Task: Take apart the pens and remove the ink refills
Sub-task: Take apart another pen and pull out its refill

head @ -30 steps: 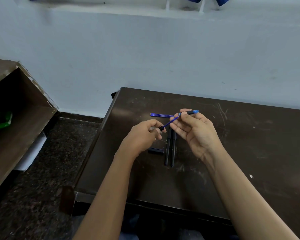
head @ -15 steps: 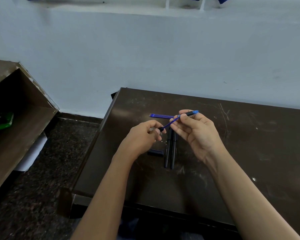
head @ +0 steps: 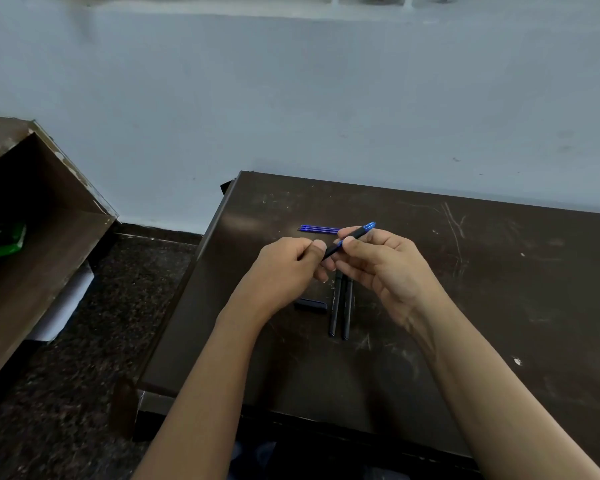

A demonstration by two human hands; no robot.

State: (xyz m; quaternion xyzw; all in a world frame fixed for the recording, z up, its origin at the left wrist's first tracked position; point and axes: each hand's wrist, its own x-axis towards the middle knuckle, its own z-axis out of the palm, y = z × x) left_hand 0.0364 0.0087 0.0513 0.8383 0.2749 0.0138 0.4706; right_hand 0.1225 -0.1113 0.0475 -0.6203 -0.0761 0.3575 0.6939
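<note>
A dark brown table [head: 465,306], scratched and scuffed, stands against a pale blue-grey wall [head: 291,98]. To the left, apart from the table, is a brown wooden shelf [head: 42,216] with something green [head: 6,239] lying in its shadowed inside; what it is cannot be told. The floor [head: 94,358] between them is dark and speckled.

On the table, at the far side of the hands, lie thin blue ink refills [head: 317,229] side by side, pointing left and right; their right ends are hidden behind the right hand's fingers. On the near side of the hands lie two black pen barrels [head: 340,306], close together and nearly parallel, running from far to near; their far ends are covered by the hands. Just left of them is a short black cap [head: 310,304], lying flat.

The pen [head: 352,239] is held in the air above the table, between both hands, tilted so its right end is higher and farther. It is slim and black with a clear blue tip at the upper right end. The right hand [head: 385,268] has thumb and fingers pinched on the pen's upper half. The left hand [head: 284,268] is curled with its thumb and fingers closed on the pen's lower left end, which is hidden inside the grip. Both forearms cross the table's near edge.
</note>
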